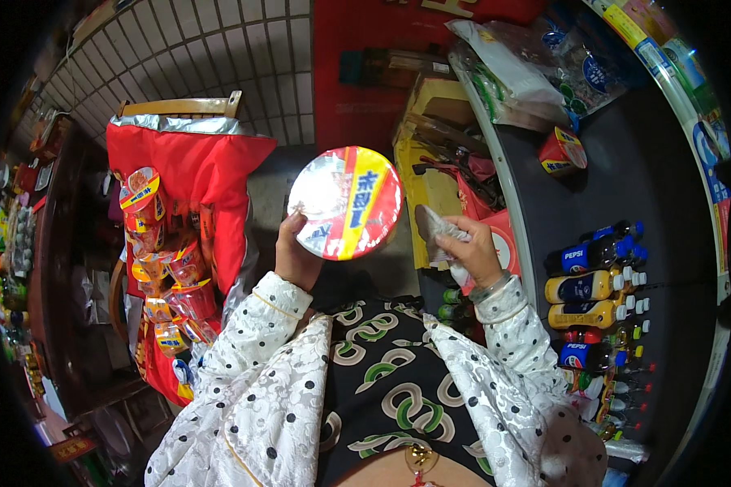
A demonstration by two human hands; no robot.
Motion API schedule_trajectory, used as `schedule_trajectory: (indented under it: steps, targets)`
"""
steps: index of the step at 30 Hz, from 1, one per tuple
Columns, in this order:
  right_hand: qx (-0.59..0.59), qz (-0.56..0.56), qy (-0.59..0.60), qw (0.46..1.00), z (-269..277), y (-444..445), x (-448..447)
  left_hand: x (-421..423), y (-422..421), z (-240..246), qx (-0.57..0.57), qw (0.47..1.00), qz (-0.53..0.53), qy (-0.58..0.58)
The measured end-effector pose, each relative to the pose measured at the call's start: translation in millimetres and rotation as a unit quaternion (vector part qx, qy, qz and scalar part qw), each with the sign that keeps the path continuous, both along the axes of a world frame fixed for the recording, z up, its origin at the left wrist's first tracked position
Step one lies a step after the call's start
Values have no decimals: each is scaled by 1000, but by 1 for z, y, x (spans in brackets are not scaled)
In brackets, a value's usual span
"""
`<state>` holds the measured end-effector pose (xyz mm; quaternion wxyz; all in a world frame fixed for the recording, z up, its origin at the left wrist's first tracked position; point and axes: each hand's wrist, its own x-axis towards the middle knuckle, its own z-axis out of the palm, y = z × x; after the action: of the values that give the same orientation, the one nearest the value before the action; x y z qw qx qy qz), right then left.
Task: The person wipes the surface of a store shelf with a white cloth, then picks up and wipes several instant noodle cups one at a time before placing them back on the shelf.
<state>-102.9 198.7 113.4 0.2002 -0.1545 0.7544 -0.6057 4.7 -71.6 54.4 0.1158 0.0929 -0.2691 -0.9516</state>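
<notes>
My left hand (297, 251) grips an instant noodle cup (374, 207) from its near left side. The cup's round foil lid, red with a yellow band, faces me, and glare whitens its left part. To the right of the cup, my right hand (474, 251) holds a crumpled pale cloth (432, 234), pinched between thumb and fingers. The cloth and the cup are apart. Several more noodle cups (194, 298) lie heaped in a red bag with a silver lining (189, 149) on a wooden chair at the left. One other noodle cup (563, 151) sits on the dark counter at the right.
On the dark counter (524, 182) lie several Pepsi bottles (575, 259) and orange drink bottles (579, 289). Clear plastic packages (524, 73) rest at its far end. An opened cardboard box (438, 100) stands beside the counter. A dark wooden cabinet (67, 274) is at the left.
</notes>
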Motion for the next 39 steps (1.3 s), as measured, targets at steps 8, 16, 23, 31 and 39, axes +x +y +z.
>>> schedule_trajectory:
  steps: [8,16,23,31,39]
  targets:
    - [-8,70,-142,987,8,12,-22,-6,9,15,-69,996,-56,-4]
    - [-95,139,-87,982,10,2,-12,-21,8,30,-146,986,-75,24]
    - [-66,180,-29,981,10,7,-29,-50,-35,54,-276,932,-232,45]
    - [-316,-95,-69,941,71,6,-50,-68,-53,71,-307,891,-334,10]
    - [32,11,593,805,78,-50,4,-91,-17,44,-252,899,-357,-36]
